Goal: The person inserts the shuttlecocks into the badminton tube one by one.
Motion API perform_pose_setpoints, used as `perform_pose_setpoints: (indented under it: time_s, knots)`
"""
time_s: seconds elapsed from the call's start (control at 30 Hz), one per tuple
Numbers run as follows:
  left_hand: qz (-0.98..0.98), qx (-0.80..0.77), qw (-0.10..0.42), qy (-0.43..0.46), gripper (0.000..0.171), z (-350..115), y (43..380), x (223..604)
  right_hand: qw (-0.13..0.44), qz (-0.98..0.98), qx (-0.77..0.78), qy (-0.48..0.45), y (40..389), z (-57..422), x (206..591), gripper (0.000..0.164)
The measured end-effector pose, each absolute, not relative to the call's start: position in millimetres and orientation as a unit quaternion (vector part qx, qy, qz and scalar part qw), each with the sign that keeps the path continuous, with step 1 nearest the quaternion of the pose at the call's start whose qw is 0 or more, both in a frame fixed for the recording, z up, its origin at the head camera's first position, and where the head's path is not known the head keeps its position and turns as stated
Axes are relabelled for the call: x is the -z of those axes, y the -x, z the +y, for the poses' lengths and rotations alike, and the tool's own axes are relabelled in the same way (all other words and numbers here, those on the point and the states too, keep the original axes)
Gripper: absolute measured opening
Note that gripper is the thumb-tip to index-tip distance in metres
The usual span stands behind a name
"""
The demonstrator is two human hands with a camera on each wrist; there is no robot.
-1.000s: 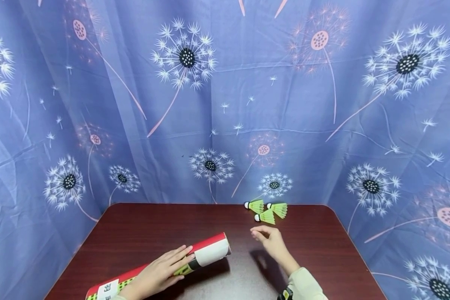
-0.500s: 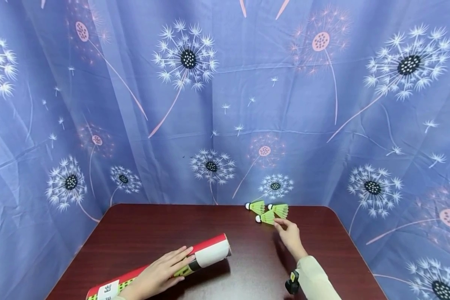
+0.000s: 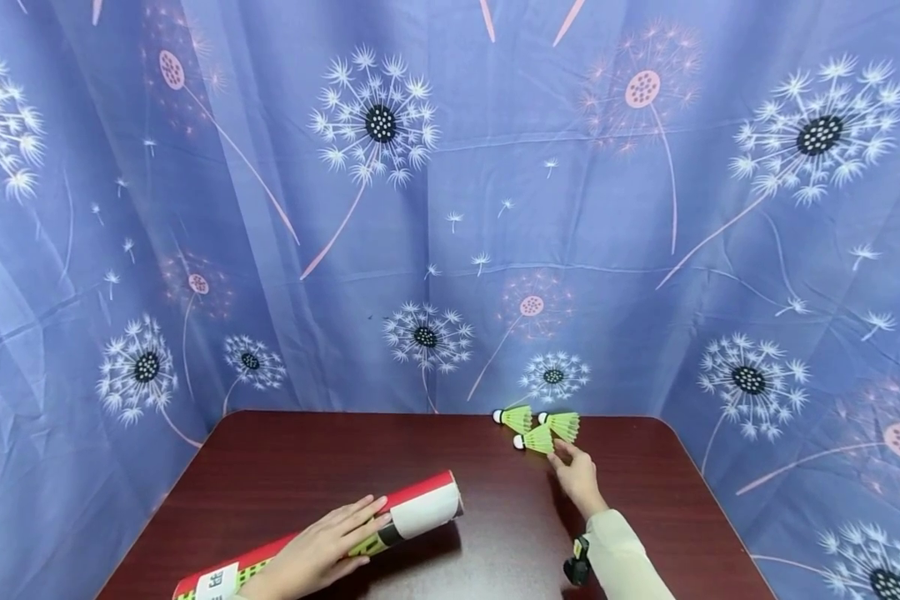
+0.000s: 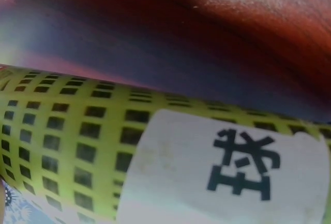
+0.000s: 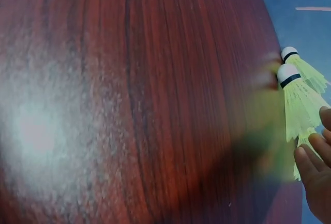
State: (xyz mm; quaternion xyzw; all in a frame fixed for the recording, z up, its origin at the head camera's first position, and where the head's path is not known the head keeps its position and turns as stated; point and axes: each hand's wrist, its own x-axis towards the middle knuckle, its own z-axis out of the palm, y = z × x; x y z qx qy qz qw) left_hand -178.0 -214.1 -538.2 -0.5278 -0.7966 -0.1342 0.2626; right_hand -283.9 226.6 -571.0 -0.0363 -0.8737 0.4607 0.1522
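On the left of the table lies a long shuttlecock tube, red, white and yellow-green. My left hand rests along its top with fingers stretched out. The left wrist view shows the tube's checked side and white label up close. At the table's back edge lie three yellow-green shuttlecocks with white caps. My right hand pinches the skirt rim of the front shuttlecock between thumb and fingers. The back left shuttlecock and back right shuttlecock lie just behind it. The contact is partly cut off in the right wrist view.
The dark red wooden table has rounded back corners. A blue curtain with dandelion prints hangs right behind and along both sides. The tube's near-right end points toward the middle of the table.
My right hand has moved right and away from me to the front shuttlecock's skirt, and its fingers have come together there. The left hand and the tube have stayed put.
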Motion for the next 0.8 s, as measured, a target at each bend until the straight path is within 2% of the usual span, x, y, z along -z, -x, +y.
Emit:
perform_pose_setpoints:
  time_s: [0.13,0.37,0.8]
  knots:
    - [-0.793,0.133,0.265,0.532,0.063,-212,180,537,0.167,-0.878,-0.446,0.041,286,221,573,0.030]
    - [-0.788,0.138,0.265,0.539,0.062,-210,179,537,0.203,-0.877,-0.428,0.075,282,212,576,0.012]
    - [-0.796,0.133,0.259,0.531,0.068,-210,178,539,0.227,-0.875,-0.422,0.066,278,210,569,0.005]
